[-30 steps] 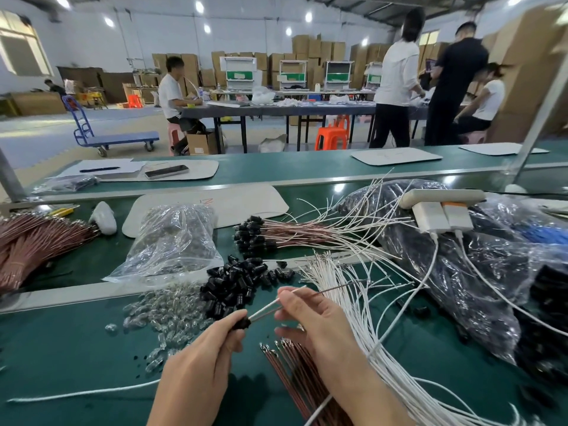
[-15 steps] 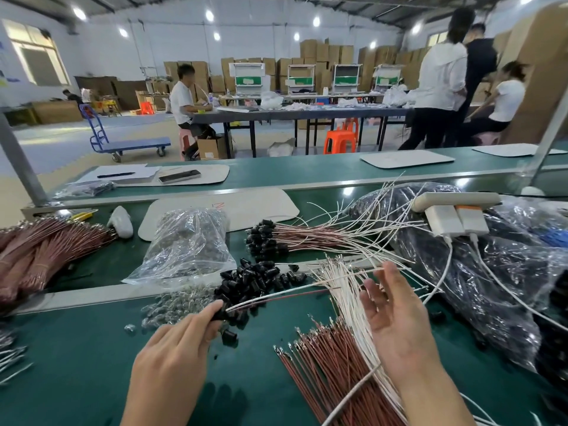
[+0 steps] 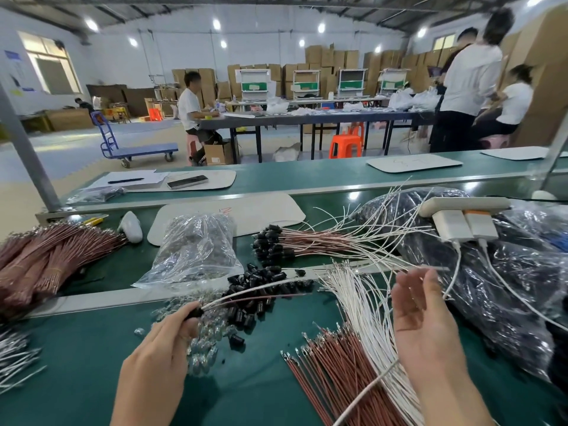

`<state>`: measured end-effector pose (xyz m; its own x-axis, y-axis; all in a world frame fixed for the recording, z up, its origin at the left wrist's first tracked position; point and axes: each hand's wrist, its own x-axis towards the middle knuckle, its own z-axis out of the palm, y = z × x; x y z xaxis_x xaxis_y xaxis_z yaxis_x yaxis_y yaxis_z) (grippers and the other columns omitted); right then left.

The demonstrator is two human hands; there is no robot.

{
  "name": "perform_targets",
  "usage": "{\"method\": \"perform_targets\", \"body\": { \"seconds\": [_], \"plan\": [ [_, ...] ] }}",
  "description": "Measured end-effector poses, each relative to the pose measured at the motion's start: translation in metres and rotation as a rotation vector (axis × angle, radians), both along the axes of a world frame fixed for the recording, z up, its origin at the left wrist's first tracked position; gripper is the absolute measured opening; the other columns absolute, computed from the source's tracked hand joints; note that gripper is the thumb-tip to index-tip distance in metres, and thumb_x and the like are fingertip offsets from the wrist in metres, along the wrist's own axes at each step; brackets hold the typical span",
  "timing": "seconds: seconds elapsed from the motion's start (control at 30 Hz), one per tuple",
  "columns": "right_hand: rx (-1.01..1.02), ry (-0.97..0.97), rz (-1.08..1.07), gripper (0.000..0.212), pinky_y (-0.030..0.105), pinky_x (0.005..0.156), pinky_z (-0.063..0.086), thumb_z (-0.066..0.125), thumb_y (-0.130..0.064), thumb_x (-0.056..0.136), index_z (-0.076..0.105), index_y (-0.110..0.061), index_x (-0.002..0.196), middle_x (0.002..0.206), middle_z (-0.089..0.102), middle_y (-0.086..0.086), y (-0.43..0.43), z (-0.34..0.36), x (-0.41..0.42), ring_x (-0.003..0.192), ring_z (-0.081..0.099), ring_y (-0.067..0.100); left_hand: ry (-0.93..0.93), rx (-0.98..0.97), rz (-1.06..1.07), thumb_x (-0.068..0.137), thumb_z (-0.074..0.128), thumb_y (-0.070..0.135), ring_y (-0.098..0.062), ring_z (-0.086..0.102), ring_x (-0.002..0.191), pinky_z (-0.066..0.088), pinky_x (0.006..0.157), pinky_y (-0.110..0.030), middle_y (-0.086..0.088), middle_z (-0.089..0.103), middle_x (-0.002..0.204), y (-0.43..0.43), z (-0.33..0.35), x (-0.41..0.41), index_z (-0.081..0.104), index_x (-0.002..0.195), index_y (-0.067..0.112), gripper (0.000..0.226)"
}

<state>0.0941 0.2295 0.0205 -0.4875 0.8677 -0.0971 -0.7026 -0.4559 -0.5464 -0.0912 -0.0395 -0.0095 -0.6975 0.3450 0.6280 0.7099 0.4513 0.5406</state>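
Observation:
My left hand (image 3: pixel 159 348) pinches a small black socket (image 3: pixel 194 313) with a white and a brown wire (image 3: pixel 255 295) running out of it to the right. My right hand (image 3: pixel 424 321) hovers open, palm up, above a fan of loose white wires (image 3: pixel 359 305) and holds nothing. Brown wires (image 3: pixel 335 367) lie beside them. A heap of black sockets (image 3: pixel 258 287) and small clear glass bulbs (image 3: pixel 206 342) sits between my hands. Finished sockets with wires (image 3: pixel 310 242) lie further back.
A clear bag of bulbs (image 3: pixel 196 250) lies left of centre, bundles of brown wires (image 3: pixel 46 259) at far left. Dark plastic bags (image 3: pixel 507 287) and a white power strip (image 3: pixel 461 206) with chargers fill the right. People work at tables beyond the green bench (image 3: pixel 76 364).
My right hand let go of the wires, opened and drew off to the right. My left hand kept the socket and shifted left. The camera tilted up.

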Motion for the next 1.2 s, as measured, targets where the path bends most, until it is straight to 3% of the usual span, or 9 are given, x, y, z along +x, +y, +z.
{"method": "perform_targets", "body": {
  "seconds": [0.1, 0.2, 0.3, 0.37, 0.5, 0.6, 0.83, 1.03, 1.2],
  "plan": [
    [0.11, 0.002, 0.18, 0.039, 0.025, 0.085, 0.059, 0.069, -0.026, 0.09, 0.069, -0.002, 0.121, 0.117, 0.072, 0.012, -0.007, -0.003, -0.01, 0.105, 0.07, 0.02, -0.214, 0.189, -0.101, 0.093, 0.055, 0.023, -0.005, 0.065, 0.069, 0.048, 0.063, -0.011, 0.017, 0.07, 0.077, 0.012, 0.001, 0.01, 0.065, 0.111, 0.04, 0.026],
    [0.293, -0.199, 0.394, 0.031, 0.025, 0.077, 0.059, 0.07, -0.028, 0.09, 0.075, -0.004, 0.109, 0.111, 0.072, 0.017, -0.027, -0.008, -0.025, 0.093, 0.071, 0.022, -0.396, 0.313, -0.22, 0.093, 0.055, 0.025, -0.009, 0.063, 0.057, 0.051, 0.054, -0.017, 0.003, 0.072, 0.077, 0.027, 0.002, 0.025, 0.068, 0.107, 0.034, 0.021],
    [0.482, -0.324, 0.619, 0.03, 0.026, 0.08, 0.058, 0.071, -0.041, 0.091, 0.077, -0.017, 0.108, 0.112, 0.073, 0.014, -0.05, -0.01, -0.037, 0.095, 0.072, 0.022, -0.456, 0.311, -0.323, 0.094, 0.057, 0.02, -0.012, 0.062, 0.051, 0.051, 0.051, -0.021, -0.004, 0.072, 0.075, 0.038, -0.002, 0.039, 0.072, 0.104, 0.031, 0.021],
    [0.546, -0.367, 0.688, 0.032, 0.026, 0.08, 0.058, 0.074, -0.046, 0.087, 0.077, -0.024, 0.11, 0.113, 0.074, 0.008, -0.063, -0.01, -0.042, 0.098, 0.072, 0.021, -0.466, 0.257, -0.376, 0.095, 0.058, 0.019, -0.011, 0.061, 0.05, 0.051, 0.051, -0.023, -0.004, 0.071, 0.073, 0.043, -0.006, 0.046, 0.074, 0.1, 0.039, 0.027],
    [0.643, -0.471, 0.628, 0.025, 0.023, 0.071, 0.057, 0.078, -0.031, 0.08, 0.08, -0.017, 0.1, 0.091, 0.076, 0.001, -0.077, -0.014, -0.051, 0.084, 0.071, 0.012, -0.42, 0.109, -0.417, 0.091, 0.053, 0.035, -0.01, 0.062, 0.054, 0.056, 0.059, -0.031, 0.007, 0.07, 0.073, 0.044, -0.013, 0.051, 0.065, 0.108, 0.055, 0.029],
    [0.696, -0.526, 0.547, 0.007, 0.023, 0.071, 0.058, 0.074, -0.017, 0.089, 0.08, -0.015, 0.093, 0.087, 0.077, 0.004, -0.079, -0.016, -0.051, 0.084, 0.073, 0.014, -0.431, 0.091, -0.396, 0.093, 0.056, 0.031, -0.01, 0.064, 0.057, 0.056, 0.061, -0.029, 0.009, 0.071, 0.077, 0.045, -0.014, 0.051, 0.07, 0.108, 0.044, 0.025],
    [0.617, -0.463, 0.486, 0.015, 0.024, 0.073, 0.059, 0.073, -0.024, 0.079, 0.08, -0.014, 0.088, 0.089, 0.077, 0.013, -0.077, -0.016, -0.05, 0.084, 0.075, 0.021, -0.535, 0.149, -0.372, 0.086, 0.064, 0.034, -0.012, 0.069, 0.061, 0.051, 0.058, -0.018, 0.006, 0.076, 0.081, 0.045, -0.009, 0.052, 0.069, 0.103, 0.029, 0.018],
    [0.575, -0.465, 0.503, 0.009, 0.021, 0.069, 0.058, 0.069, -0.005, 0.09, 0.077, -0.007, 0.092, 0.084, 0.077, 0.011, -0.079, -0.018, -0.052, 0.076, 0.074, 0.015, -0.582, 0.18, -0.372, 0.083, 0.064, 0.036, -0.014, 0.069, 0.062, 0.051, 0.06, -0.018, 0.004, 0.077, 0.081, 0.044, -0.01, 0.051, 0.072, 0.099, 0.027, 0.021],
    [0.563, -0.479, 0.531, 0.013, 0.022, 0.069, 0.059, 0.069, -0.004, 0.091, 0.08, -0.011, 0.087, 0.08, 0.076, 0.008, -0.078, -0.019, -0.052, 0.076, 0.073, 0.013, -0.609, 0.233, -0.373, 0.081, 0.065, 0.034, -0.013, 0.069, 0.062, 0.052, 0.059, -0.022, 0.003, 0.078, 0.081, 0.045, -0.009, 0.05, 0.075, 0.099, 0.026, 0.022]
  ]
}}
